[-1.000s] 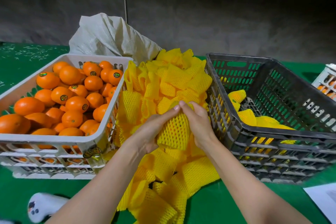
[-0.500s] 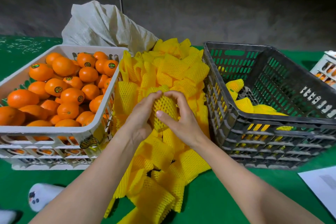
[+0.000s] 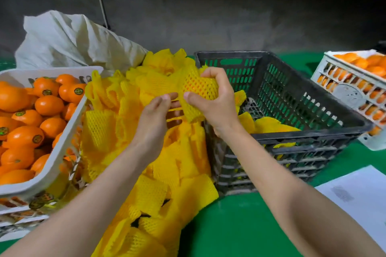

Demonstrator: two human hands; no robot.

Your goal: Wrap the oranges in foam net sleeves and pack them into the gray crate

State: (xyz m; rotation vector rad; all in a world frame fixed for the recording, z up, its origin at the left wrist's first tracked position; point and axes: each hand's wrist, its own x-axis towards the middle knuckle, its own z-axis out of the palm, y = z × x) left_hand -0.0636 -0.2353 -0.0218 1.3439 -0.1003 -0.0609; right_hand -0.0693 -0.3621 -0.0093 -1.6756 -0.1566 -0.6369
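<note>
Right hand point(image 3: 217, 106) curled round the sleeved orange point(image 3: 198, 85), held up at the left rim of the gray crate point(image 3: 313, 129). The crate's opening lies at 3 o'clock from it, so this hand is the nearer one. Sleeve's long axis runs 12 to 6, loose tail down. Left hand point(image 3: 152, 117) at 8 o'clock, fingers nearly straight at the tail; pinch or touch, cannot tell. Orange skin shows through yellow mesh.

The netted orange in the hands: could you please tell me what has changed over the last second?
The netted orange moved right, toward the gray crate. The right hand now carries it alone; the left hand gave up its grip and only touches the sleeve's loose end. White crate, sleeve pile and sack stayed.
</note>
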